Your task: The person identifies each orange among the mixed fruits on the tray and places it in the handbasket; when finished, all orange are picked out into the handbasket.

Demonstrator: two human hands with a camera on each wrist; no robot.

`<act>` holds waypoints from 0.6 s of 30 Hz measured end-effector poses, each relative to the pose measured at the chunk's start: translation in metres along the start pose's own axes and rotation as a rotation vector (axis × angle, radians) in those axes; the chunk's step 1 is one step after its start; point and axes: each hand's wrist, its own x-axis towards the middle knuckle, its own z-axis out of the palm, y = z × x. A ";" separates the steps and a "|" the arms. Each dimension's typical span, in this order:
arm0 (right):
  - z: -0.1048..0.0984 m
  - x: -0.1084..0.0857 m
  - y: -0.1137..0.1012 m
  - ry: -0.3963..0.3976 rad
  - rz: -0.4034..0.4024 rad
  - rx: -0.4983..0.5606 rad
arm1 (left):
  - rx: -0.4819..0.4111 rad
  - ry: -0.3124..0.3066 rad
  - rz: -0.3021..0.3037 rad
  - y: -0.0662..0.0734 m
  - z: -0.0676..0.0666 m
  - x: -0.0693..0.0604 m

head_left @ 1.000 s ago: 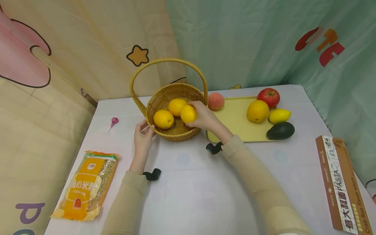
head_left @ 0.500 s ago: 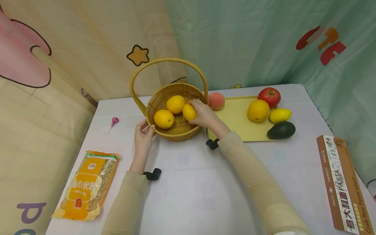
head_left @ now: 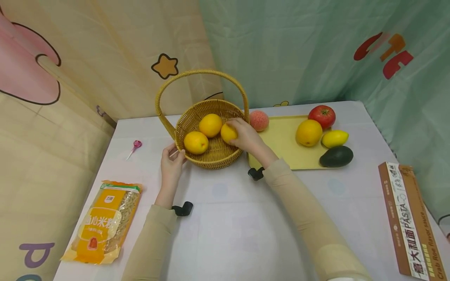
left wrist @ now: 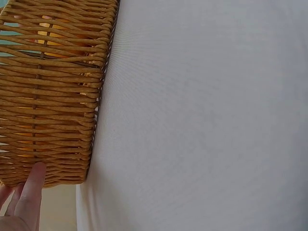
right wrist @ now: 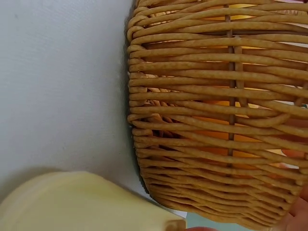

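In the head view a wicker basket point(head_left: 218, 156) with a tall arched handle stands at the back of the table. Two yellow-orange oranges lie inside: one orange point(head_left: 195, 142) at the left, another orange point(head_left: 210, 125) behind it. My right hand point(head_left: 246, 136) reaches over the right rim and holds a third orange point(head_left: 229, 133) within the basket, fingers and thumb round it. At the left side, my left hand point(head_left: 172, 160) grips the basket, thumb near the rim. The left wrist view shows fingers point(left wrist: 31, 192) against the weave; the right wrist view mostly shows the basket wall point(right wrist: 216, 110).
Right of the basket lies a pale yellow tray point(head_left: 277, 152) with a peach point(head_left: 259, 120), an orange point(head_left: 309, 132), a red tomato-like fruit point(head_left: 322, 116), a lemon point(head_left: 335, 138) and an avocado point(head_left: 336, 156). A lollipop point(head_left: 135, 147), noodle bag point(head_left: 105, 222) and pasta box point(head_left: 409, 222) lie farther out.
My right hand has shifted slightly right with its orange, away from the others. The rear orange has moved a little back and left. My left hand has stayed on the basket.
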 end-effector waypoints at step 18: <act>-0.038 -0.052 0.024 0.331 -0.044 0.368 | -0.011 0.007 0.006 -0.001 0.001 0.000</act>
